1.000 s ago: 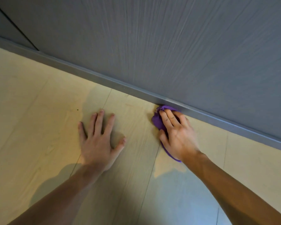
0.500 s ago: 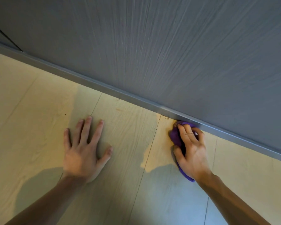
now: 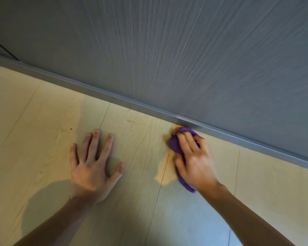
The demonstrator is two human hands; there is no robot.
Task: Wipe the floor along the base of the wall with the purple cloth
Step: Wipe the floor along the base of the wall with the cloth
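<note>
The purple cloth (image 3: 174,144) lies bunched on the pale wood-grain floor (image 3: 140,139), its far end touching the grey skirting (image 3: 124,102) at the foot of the grey wall (image 3: 167,50). My right hand (image 3: 194,160) presses down on the cloth with fingers pointing toward the skirting; most of the cloth is hidden under the palm, and a strip shows near the wrist. My left hand (image 3: 94,164) rests flat on the floor to the left, fingers spread, holding nothing.
A small dark speck (image 3: 71,129) sits on the floor left of my left hand. A faint brownish mark (image 3: 130,121) lies near the skirting between the hands. Plank seams run across the floor toward the wall.
My right hand slid the cloth rightward along the skirting past a plank seam. My left hand shifted along the floor and the view moved with it.
</note>
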